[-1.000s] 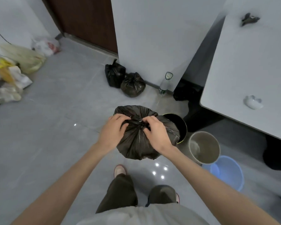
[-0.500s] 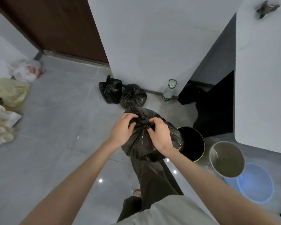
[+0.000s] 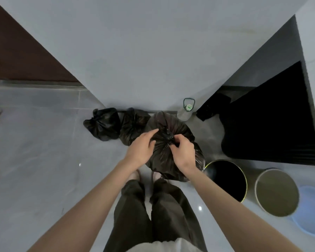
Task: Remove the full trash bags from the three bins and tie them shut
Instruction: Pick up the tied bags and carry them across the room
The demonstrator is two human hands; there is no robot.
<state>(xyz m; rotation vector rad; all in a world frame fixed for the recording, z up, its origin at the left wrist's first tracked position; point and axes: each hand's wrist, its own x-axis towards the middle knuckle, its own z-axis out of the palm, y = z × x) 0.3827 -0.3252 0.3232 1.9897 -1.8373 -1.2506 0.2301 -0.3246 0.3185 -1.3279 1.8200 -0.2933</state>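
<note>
I hold a full black trash bag (image 3: 165, 159) in front of me, above my feet. My right hand (image 3: 183, 153) pinches the gathered knot at its top. My left hand (image 3: 141, 149) rests against the bag's left side with its fingers near the knot. Two tied black bags stand by the wall: one on the left (image 3: 103, 123) and one (image 3: 133, 122) right beside it, just beyond the held bag. Three bins without bags stand at the right: a black one (image 3: 227, 179), a grey one (image 3: 276, 191) and a blue one (image 3: 311, 211).
A clear plastic bottle with a green cap (image 3: 186, 110) stands against the white wall. A dark opening under the white counter (image 3: 273, 120) lies at the right, with a black cloth (image 3: 212, 106) at its corner. A brown door (image 3: 16, 51) is at the far left.
I have stepped forward toward the wall, carrying the bag closer to the two tied bags. My left hand's fingers have loosened from the knot while the right keeps pinching it.
</note>
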